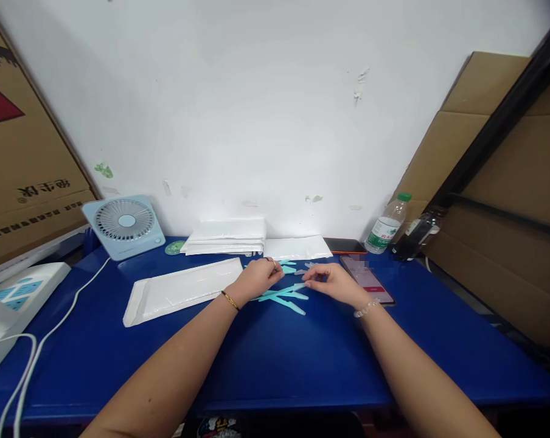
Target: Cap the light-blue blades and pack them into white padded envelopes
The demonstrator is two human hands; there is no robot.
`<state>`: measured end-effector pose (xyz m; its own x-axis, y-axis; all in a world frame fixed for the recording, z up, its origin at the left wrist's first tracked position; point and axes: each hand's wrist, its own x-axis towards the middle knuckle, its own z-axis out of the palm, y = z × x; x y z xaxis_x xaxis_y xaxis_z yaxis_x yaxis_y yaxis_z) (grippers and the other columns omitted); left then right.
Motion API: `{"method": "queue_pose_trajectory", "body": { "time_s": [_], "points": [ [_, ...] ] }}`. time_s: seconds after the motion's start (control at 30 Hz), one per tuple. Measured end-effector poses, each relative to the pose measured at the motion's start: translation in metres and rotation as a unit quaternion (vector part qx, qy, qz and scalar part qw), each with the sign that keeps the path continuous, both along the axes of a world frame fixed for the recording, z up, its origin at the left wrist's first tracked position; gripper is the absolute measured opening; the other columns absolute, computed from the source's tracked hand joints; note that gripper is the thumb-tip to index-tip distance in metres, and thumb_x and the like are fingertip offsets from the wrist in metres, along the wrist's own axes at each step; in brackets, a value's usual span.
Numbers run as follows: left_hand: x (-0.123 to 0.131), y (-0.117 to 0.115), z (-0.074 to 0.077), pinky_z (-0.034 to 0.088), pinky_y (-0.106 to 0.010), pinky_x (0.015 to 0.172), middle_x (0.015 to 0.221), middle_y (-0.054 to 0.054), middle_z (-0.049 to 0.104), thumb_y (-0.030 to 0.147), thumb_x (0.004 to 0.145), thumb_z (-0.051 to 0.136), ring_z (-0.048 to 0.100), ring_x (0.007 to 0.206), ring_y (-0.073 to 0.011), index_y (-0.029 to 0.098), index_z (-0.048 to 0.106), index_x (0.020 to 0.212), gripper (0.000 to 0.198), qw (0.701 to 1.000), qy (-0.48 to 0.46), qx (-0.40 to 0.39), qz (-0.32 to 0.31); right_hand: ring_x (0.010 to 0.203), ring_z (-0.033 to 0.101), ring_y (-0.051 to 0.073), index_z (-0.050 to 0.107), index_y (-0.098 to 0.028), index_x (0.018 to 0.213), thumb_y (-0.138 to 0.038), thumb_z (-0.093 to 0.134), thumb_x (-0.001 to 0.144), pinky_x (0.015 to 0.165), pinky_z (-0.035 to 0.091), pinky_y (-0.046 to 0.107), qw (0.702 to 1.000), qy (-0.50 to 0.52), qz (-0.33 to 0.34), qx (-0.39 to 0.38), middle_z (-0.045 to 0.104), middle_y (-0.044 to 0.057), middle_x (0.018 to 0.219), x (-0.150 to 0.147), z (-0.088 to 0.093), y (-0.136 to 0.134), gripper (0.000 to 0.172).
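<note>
Several turquoise eyebrow razors [281, 299] lie crossed in a loose pile between my hands, with more turquoise ones [288, 269] just behind. My right hand [333, 283] pinches thumb and forefinger at the clear cap [299, 286] on the end of one razor. My left hand [259, 278] is curled at the pile's left side, fingers closed. What its fingertips hold, if anything, is hidden. Small translucent caps [300, 272] sit behind the right fingertips.
A white padded envelope [184, 289] lies left, with stacked white packets [227, 236] by the wall. A phone [370, 280] is beside my right wrist; another dark phone [347, 246], a water bottle [387, 225] and a dark bottle [418, 236] stand behind. A fan [126, 225] and power strip [24, 298] are left.
</note>
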<state>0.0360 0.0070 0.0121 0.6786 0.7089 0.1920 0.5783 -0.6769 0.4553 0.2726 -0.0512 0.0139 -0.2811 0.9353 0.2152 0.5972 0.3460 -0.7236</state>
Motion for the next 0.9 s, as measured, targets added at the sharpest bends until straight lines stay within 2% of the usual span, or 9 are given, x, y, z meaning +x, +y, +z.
{"method": "queue_pose_trajectory", "body": {
  "time_s": [0.07,0.17,0.23,0.33,0.5,0.6,0.77,0.9],
  "points": [
    [-0.003,0.005,-0.004,0.042,-0.029,0.078,0.097,-0.007,0.063,0.033,0.086,0.049,0.058,0.089,-0.02,0.019,0.065,0.093,0.022,0.996,0.03,0.068,0.041,0.069,0.059,0.016,0.07,-0.019,0.083,-0.023,0.059,0.078,0.064,0.045,0.027,0.997,-0.059,-0.041,0.039,0.068,0.003,0.08,0.007,-0.004,0.004,0.013],
    [-0.006,0.011,-0.01,0.041,-0.033,0.083,0.103,-0.008,0.062,0.028,0.083,0.054,0.056,0.098,-0.0233,0.02,0.064,0.098,0.02,0.988,0.075,0.112,0.074,0.073,0.058,0.016,0.068,-0.02,0.092,-0.019,0.057,0.078,0.069,0.044,0.028,0.983,-0.135,-0.087,0.088,0.065,0.005,0.089,0.016,-0.013,0.012,0.018],
    [-0.006,0.013,-0.013,0.041,-0.034,0.083,0.1,-0.008,0.062,0.026,0.083,0.054,0.056,0.098,-0.0239,0.02,0.064,0.094,0.016,0.985,0.097,0.119,0.079,0.075,0.058,0.016,0.067,-0.02,0.094,-0.017,0.057,0.078,0.07,0.044,0.027,0.979,-0.168,-0.082,0.084,0.062,0.005,0.092,0.02,-0.019,0.017,0.019],
    [-0.004,0.014,-0.014,0.04,-0.034,0.082,0.092,-0.008,0.063,0.024,0.083,0.053,0.057,0.094,-0.0236,0.018,0.065,0.087,0.014,0.983,0.115,0.119,0.079,0.073,0.057,0.016,0.065,-0.018,0.085,-0.016,0.055,0.079,0.069,0.043,0.026,0.973,-0.209,-0.068,0.074,0.06,0.005,0.087,0.019,-0.024,0.021,0.011],
    [-0.004,0.015,-0.015,0.041,-0.033,0.079,0.089,-0.009,0.064,0.025,0.083,0.053,0.058,0.089,-0.0229,0.018,0.066,0.084,0.015,0.983,0.117,0.114,0.082,0.065,0.053,0.014,0.061,-0.017,0.078,-0.012,0.052,0.079,0.064,0.04,0.024,0.955,-0.269,-0.081,0.091,0.058,0.006,0.081,0.008,-0.022,0.019,0.011],
    [-0.004,0.015,-0.014,0.041,-0.033,0.076,0.087,-0.008,0.065,0.025,0.082,0.053,0.058,0.087,-0.0228,0.019,0.065,0.08,0.014,0.984,0.112,0.112,0.085,0.064,0.052,0.014,0.059,-0.017,0.078,-0.012,0.051,0.078,0.061,0.039,0.024,0.964,-0.236,-0.081,0.087,0.059,0.005,0.08,0.005,-0.021,0.016,0.01],
    [-0.004,0.013,-0.009,0.04,-0.031,0.075,0.082,-0.006,0.066,0.023,0.083,0.052,0.059,0.082,-0.0204,0.019,0.064,0.079,0.013,0.988,0.09,0.09,0.084,0.063,0.053,0.014,0.061,-0.019,0.09,-0.028,0.048,0.085,0.058,0.041,0.024,0.995,-0.063,-0.072,0.031,0.063,0.002,0.076,0.008,-0.022,0.016,0.016],
    [-0.003,0.013,-0.007,0.041,-0.029,0.072,0.081,-0.005,0.067,0.024,0.082,0.052,0.06,0.08,-0.0188,0.018,0.064,0.082,0.013,0.991,0.079,0.07,0.086,0.068,0.056,0.015,0.064,-0.02,0.093,-0.032,0.05,0.085,0.063,0.044,0.026,0.997,-0.034,-0.061,0.044,0.066,0.003,0.083,0.007,-0.024,0.016,0.02]
  ]
}}
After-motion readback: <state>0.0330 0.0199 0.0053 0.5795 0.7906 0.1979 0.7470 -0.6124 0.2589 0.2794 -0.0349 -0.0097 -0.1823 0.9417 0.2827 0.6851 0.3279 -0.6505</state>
